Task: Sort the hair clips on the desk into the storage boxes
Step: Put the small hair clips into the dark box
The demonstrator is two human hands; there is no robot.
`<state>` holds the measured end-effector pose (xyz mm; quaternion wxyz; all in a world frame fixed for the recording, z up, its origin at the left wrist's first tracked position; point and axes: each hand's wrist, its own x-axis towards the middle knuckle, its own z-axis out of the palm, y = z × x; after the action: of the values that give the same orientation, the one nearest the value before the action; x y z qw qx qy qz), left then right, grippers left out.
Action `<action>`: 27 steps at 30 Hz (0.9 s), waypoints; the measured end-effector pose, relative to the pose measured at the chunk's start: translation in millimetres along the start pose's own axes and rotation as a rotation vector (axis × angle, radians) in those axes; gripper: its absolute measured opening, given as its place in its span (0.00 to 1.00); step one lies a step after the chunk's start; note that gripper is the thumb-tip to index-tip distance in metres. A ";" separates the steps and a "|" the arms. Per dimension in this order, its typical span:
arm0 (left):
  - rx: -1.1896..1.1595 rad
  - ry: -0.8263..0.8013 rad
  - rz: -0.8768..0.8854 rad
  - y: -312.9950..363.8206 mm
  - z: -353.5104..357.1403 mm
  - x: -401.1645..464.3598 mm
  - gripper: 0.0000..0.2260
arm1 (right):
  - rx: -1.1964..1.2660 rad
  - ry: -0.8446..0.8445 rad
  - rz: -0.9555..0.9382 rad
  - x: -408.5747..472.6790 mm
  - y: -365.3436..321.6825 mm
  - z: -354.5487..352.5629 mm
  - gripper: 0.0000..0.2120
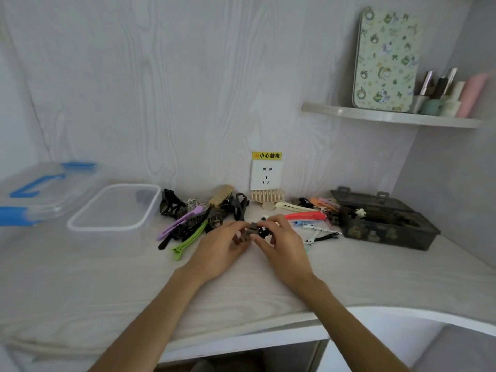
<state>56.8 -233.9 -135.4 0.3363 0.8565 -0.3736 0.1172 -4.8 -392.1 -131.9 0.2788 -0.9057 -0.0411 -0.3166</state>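
Observation:
My left hand [222,249] and my right hand [279,242] meet at the middle of the desk, both pinching small dark hair clips [255,230] between their fingertips. A heap of larger clips [198,216] lies just left of the hands: black claw clips, a purple clip, a green clip [189,240] and a beige claw clip [221,196]. Thin clips [308,214], red, orange, cream and white, lie to the right. A clear storage box [80,224] stands at the left. At the right is a dark translucent box [386,234] holding a few clips.
A clear lid with blue latches [40,189] lies at the far left. A wall socket [265,174] sits behind the clips with a small wooden comb [267,196] below it. A corner shelf [389,116] above right carries a patterned tin and cosmetics. The desk's front edge curves at the right.

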 end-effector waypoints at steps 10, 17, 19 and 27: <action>-0.459 0.051 -0.033 75.8 37.0 57.3 0.14 | 0.035 0.499 0.206 1.2 59.7 -107.9 0.18; -0.297 -0.031 0.082 160.4 113.7 135.8 0.15 | -0.303 0.199 0.421 18.5 142.9 -178.1 0.15; -0.265 -0.080 0.099 172.1 125.4 145.8 0.15 | -0.373 0.009 0.408 20.9 155.1 -183.4 0.19; -0.081 0.135 0.069 132.6 65.9 124.0 0.11 | -0.306 0.102 0.306 26.9 139.4 -173.8 0.10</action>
<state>44.1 -412.8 -63.8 0.3910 0.8189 -0.3838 0.1709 -44.1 -604.4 -70.6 0.1845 -0.9160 0.1595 -0.3185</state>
